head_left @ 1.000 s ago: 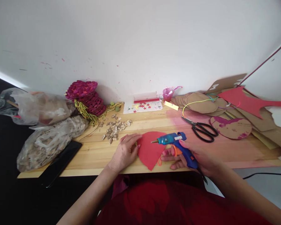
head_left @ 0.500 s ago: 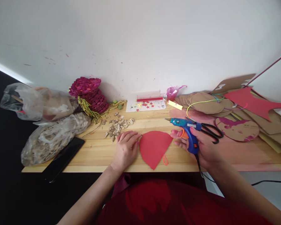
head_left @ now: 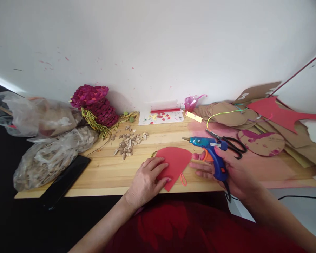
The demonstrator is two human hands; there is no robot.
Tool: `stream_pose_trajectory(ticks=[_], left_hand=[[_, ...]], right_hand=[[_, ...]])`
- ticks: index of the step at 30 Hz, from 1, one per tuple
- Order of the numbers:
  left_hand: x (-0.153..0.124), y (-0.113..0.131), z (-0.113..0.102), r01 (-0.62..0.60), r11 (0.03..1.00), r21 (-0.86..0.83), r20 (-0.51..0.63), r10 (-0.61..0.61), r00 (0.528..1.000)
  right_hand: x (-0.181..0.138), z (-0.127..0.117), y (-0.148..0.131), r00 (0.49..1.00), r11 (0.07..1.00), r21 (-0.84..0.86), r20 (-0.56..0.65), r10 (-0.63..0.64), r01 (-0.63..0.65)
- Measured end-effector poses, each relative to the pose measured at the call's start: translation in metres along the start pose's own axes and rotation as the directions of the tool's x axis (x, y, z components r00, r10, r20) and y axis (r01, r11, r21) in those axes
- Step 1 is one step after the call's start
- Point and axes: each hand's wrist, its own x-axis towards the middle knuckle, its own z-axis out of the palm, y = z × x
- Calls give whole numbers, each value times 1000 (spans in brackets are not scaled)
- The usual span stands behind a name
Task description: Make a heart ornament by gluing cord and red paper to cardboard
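A red paper cone shape [head_left: 177,160] lies flat near the front edge of the wooden table [head_left: 107,172], with a small orange loop [head_left: 183,180] at its tip. My left hand [head_left: 147,179] rests flat on the left half of the red paper, fingers stretched out. My right hand [head_left: 226,172] grips a blue glue gun [head_left: 209,151] by its handle, just right of the paper, its nozzle pointing left and held above the table.
Black scissors [head_left: 230,144] lie behind the glue gun. Loose seeds [head_left: 129,142] are scattered left of centre, beside a magenta woven piece [head_left: 94,105]. Plastic bags [head_left: 50,147] and a black phone [head_left: 65,179] sit at the left; cardboard and red cut-outs [head_left: 268,119] at the right.
The glue gun lifted off the red paper and drew back to the right. My left hand slid from the paper's left edge onto the paper itself.
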Motion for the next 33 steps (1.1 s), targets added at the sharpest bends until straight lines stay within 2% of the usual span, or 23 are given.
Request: stream_pose_trajectory(ticks=[4,7,12,15,17,20,23,26,29,33], left_hand=[[1,-4,1,-28,1000,-5,-9,28,1000],[2,-4,1,-1,1000,0,-2,1,1000],[14,2,-7,93,995,42,7,-93,996],[31,3,-14,43,996,85,51,-47,998],[43,2,-18,-34,996,81,115,25,993],[58,-3,-21,-127,990,64,191,112,975],[63,-6,-20,-151,988,42,221,139,965],[62,-7,-18,-94,995,-12,204,95,974],[58,-6,-13,-25,991,-129,138,43,989],[54,-5,-5,-23,973,-231,50,35,998]], right_hand=[[6,2,5,995,995,10,13,-99,99],[10,4,7,983,985,28,49,-174,173],[8,12,8,964,989,14,220,-149,150],[9,16,10,937,990,-13,324,-131,143],[13,17,12,918,988,7,369,-148,157],[21,17,13,910,982,61,369,-191,181],[26,16,15,915,986,82,367,-165,145],[27,15,17,906,992,66,405,-122,104],[27,14,20,904,996,32,417,-90,84],[28,16,20,927,997,-55,374,-37,61]])
